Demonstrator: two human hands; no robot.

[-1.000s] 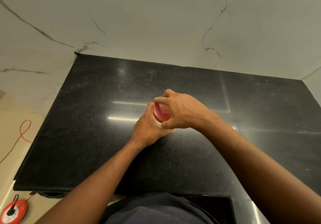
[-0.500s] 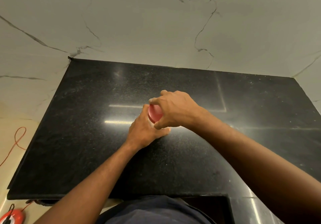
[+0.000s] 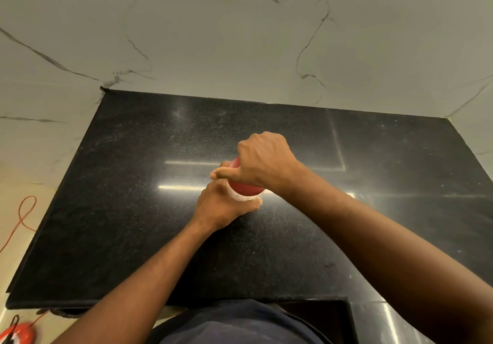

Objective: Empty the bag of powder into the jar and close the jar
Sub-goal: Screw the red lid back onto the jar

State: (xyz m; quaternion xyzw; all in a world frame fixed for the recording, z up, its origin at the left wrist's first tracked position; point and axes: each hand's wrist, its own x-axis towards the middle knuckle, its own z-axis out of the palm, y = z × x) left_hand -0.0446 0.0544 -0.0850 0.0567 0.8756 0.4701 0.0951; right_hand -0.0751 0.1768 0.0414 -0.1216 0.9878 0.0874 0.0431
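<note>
A small jar (image 3: 244, 197) is seen upright near the middle of the black stone counter (image 3: 128, 210). Its pale body is gripped by the left hand (image 3: 222, 205), the fingers wrapped around it. The red lid (image 3: 245, 187) is covered from above by the right hand (image 3: 264, 162), its fingers curled down over the rim and the thumb laid along the lid's left edge.
</note>
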